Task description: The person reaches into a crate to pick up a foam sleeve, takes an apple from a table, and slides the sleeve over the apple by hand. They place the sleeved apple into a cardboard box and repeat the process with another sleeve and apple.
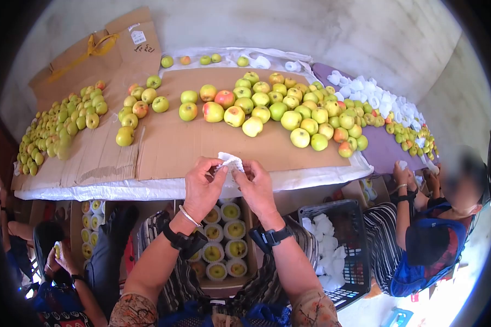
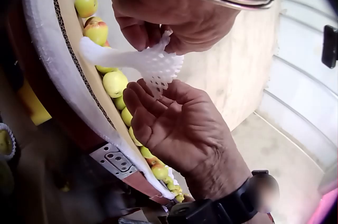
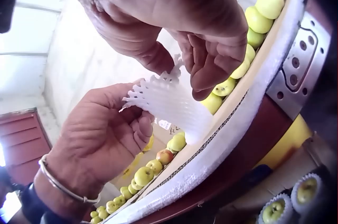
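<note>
A white foam net sleeve (image 1: pixel 232 162) is stretched between the two hands, just in front of the table's near edge. My left hand (image 1: pixel 201 184), with a metal bangle at the wrist, pinches one side of its open end. On the other side my right hand (image 1: pixel 258 188) holds the mesh edge between thumb and fingers. In the left wrist view the net (image 2: pixel 158 65) flares at the hands and narrows to a tail, with no apple inside. The right wrist view shows the mesh (image 3: pixel 169 100) spread between both hands' fingertips.
Many loose yellow-green apples (image 1: pixel 289 103) lie on the cardboard-covered table (image 1: pixel 169 158). Below, a box holds netted apples (image 1: pixel 234 229). A black crate (image 1: pixel 357 240) with white foam nets stands at right. People sit on both sides; more nets (image 1: pixel 376 95) lie back right.
</note>
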`<state>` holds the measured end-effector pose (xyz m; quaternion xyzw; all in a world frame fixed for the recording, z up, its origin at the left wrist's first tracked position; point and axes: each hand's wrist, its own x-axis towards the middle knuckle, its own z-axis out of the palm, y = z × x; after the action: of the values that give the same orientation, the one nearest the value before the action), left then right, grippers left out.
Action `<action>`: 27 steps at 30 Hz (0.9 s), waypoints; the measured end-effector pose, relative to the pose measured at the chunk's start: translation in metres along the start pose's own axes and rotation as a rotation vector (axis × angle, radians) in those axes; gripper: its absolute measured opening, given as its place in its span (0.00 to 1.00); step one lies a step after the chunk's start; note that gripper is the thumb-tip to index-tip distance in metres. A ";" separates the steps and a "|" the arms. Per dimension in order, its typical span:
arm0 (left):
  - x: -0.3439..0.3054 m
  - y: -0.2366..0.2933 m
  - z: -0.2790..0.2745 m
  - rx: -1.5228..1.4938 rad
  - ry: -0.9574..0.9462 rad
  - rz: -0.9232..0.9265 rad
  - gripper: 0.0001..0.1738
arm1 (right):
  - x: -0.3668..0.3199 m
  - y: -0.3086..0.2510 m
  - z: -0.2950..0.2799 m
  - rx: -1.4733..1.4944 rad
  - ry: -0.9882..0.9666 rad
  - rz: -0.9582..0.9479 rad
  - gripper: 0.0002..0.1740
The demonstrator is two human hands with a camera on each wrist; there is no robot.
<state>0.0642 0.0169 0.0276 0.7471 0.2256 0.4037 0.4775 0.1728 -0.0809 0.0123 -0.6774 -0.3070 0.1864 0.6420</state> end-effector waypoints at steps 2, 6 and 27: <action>-0.001 0.003 -0.001 -0.016 -0.037 0.014 0.07 | -0.001 -0.001 0.005 0.055 0.003 -0.039 0.12; -0.002 0.003 -0.002 -0.031 -0.020 -0.001 0.07 | 0.000 -0.003 0.004 0.031 0.042 -0.008 0.11; 0.007 -0.023 -0.018 -0.505 -0.241 -0.564 0.14 | -0.011 -0.013 0.006 -0.288 0.055 -0.340 0.20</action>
<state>0.0548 0.0417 0.0136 0.5570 0.2578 0.2089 0.7613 0.1586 -0.0834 0.0226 -0.7056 -0.4224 0.0112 0.5688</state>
